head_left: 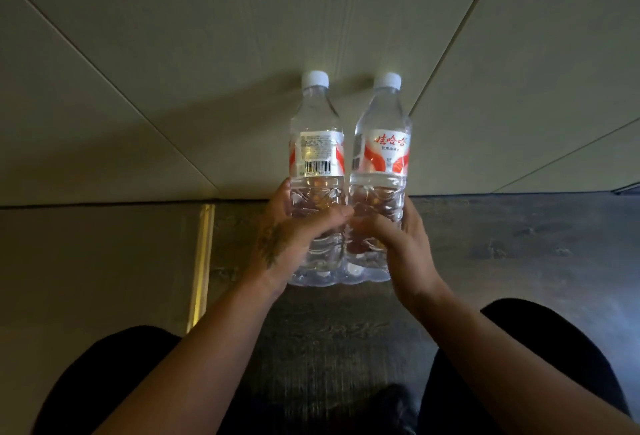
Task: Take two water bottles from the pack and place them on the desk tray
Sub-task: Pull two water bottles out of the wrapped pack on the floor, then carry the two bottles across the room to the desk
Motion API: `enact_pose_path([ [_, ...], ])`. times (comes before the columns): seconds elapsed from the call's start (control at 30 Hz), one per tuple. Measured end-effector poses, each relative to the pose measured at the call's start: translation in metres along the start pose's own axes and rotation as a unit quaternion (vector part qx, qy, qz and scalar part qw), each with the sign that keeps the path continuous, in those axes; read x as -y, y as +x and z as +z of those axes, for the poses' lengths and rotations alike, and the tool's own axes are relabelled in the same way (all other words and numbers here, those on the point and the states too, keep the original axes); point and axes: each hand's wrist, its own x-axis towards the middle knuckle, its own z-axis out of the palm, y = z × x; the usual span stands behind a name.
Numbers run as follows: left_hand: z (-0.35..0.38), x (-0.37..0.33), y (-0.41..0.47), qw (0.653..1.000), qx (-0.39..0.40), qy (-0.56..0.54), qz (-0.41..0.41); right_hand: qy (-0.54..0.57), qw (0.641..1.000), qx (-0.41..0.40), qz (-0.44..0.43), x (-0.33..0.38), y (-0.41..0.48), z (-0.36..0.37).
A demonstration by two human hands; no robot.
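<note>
The left hand is clamped on the left bottle and the right hand on the right bottle, both held upright, touching, above the floor, presumably for carrying; neither pack nor tray is visible.

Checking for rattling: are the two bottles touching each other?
Touching. The head view shows the left bottle and right bottle pressed together near their bases, with no gap.

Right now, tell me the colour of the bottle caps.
White, on both clear plastic water bottles' caps; head view.
</note>
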Motion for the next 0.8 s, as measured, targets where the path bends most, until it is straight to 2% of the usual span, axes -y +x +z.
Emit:
enact_pose_path([
  [0.1,0.001,-0.027,-0.016,1.000,0.006,-0.001,-0.001,0.005,1.000,0.000,0.007,0.025,-0.018,0.003],
  [0.23,0.007,-0.092,-0.056,1.000,0.017,0.003,-0.008,0.024,1.000,-0.003,0.016,0.092,-0.051,0.001],
  [0.63,0.027,-0.377,-0.230,0.999,0.041,0.027,-0.022,0.043,0.999,-0.025,0.015,0.387,-0.202,-0.010],
  [0.8,0.042,-0.470,-0.300,0.998,0.050,0.020,-0.022,0.045,0.998,-0.030,0.016,0.488,-0.265,-0.025],
])
